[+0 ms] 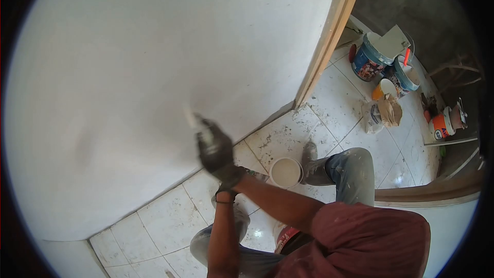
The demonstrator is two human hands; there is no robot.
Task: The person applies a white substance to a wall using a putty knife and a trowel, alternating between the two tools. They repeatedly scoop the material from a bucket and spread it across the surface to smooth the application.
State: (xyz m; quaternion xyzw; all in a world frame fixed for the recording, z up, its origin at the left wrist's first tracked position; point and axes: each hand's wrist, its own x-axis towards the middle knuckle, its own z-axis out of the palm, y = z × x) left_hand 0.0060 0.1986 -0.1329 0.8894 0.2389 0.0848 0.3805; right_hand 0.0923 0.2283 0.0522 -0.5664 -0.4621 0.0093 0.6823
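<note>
My right hand (216, 150), in a dark glove, is closed around a pale hand tool (204, 131) smeared by motion. The tool's light tip is right at the white wall (128, 98). Below it my left hand (225, 192), also gloved, lies mostly hidden behind the right wrist and forearm; its fingers do not show. A flat, mottled edge (256, 175) sticks out past the right forearm near that hand. On the tiles beside my boot (312, 167) stands a round white tub (286, 173) with pale paste-like material inside.
A wooden door frame (329, 41) edges the wall on the right. Beyond it stand blue paint buckets (366, 63), a yellow container (384, 89), a paper bag (390, 110) and an orange-and-white bucket (441, 125). A red bucket (286, 237) shows beneath me. White floor tiles (159, 221) carry spatters.
</note>
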